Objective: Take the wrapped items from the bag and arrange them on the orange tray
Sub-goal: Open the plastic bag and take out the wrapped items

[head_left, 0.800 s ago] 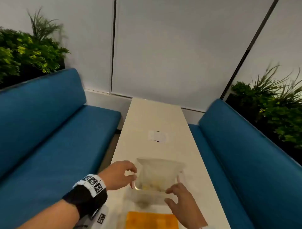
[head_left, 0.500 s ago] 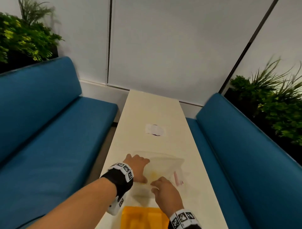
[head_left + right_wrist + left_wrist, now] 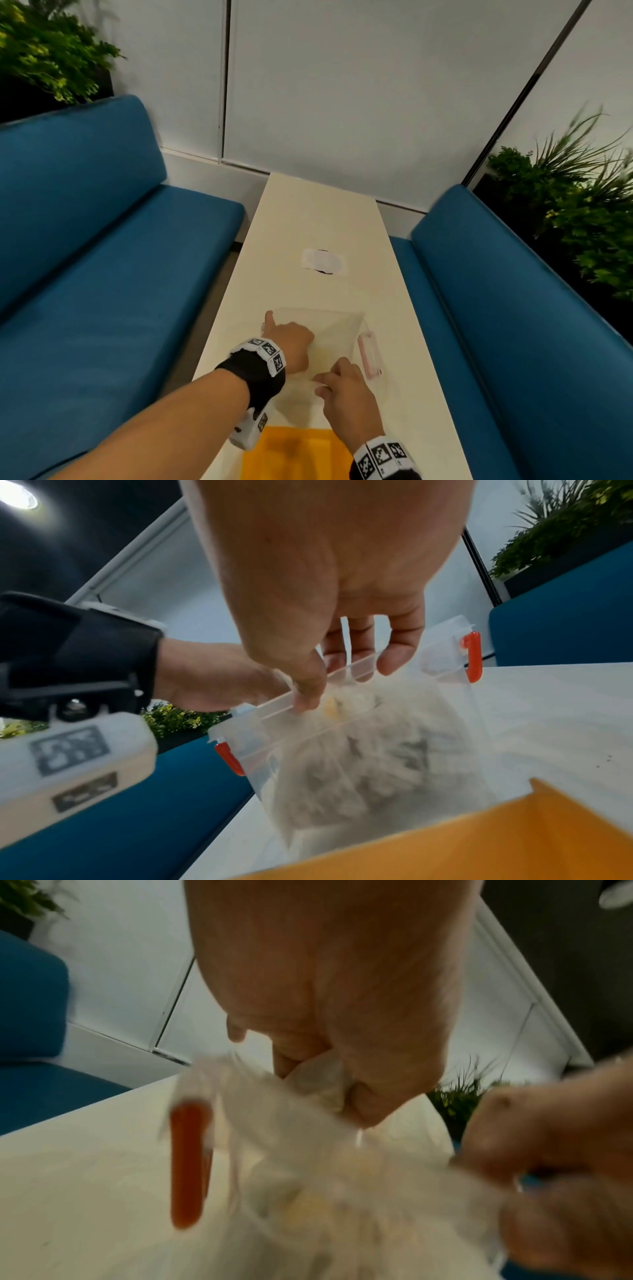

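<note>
The thin plastic bag (image 3: 359, 753) of wrapped items sits inside a clear bin (image 3: 346, 329) at twelve o'clock from the orange tray (image 3: 298, 452) on the counter (image 3: 318, 212). The left hand (image 3: 329, 993) has its fingers clenched on a bunch of bag film; the right hand (image 3: 329, 569) reaches over the bin rim, fingers loosely curved, clutching nothing discernible. A hard pull could probably tear the film or tip the light bin toward the six o'clock edge, scattering items.
</note>
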`<state>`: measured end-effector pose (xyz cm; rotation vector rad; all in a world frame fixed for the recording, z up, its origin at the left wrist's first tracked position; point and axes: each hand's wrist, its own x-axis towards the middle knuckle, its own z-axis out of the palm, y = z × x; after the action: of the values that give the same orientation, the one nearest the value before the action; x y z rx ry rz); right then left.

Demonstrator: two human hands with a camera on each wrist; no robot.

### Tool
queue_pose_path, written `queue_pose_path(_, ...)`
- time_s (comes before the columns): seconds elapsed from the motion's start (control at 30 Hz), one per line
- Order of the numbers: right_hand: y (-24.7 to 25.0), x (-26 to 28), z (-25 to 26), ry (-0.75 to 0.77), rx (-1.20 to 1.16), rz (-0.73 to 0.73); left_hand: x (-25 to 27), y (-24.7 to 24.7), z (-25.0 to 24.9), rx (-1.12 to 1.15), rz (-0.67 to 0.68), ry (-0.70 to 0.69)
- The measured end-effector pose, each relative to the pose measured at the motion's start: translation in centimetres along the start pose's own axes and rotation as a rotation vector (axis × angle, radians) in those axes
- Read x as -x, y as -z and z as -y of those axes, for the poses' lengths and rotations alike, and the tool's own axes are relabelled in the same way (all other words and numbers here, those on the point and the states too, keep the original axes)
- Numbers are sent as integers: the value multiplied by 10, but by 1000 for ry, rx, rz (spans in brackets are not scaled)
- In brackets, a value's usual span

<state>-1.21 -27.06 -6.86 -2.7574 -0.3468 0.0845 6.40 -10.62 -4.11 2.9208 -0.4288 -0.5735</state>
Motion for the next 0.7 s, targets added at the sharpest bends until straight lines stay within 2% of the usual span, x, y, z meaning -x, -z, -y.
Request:
queue_pose_path(0.17,10,-11,-29,-17,-8,11,23,58,13,280,-343,-147)
queue_pose_path(0.3,21,-19,-58,-83,4,-9,45,102,34,350,-585,-150)
queue_pose_path(0.37,27,-21,-74,-131,4,-17,55,113,47,319,-650,-121)
queue_pose_path(0.47,35,-21,-98,-187,5,-20,67,108,66,245,-640,-60)
queue_pose_path(0.7,57,-18,-127,-256,-14,-21,70,44,97,116,-453,112)
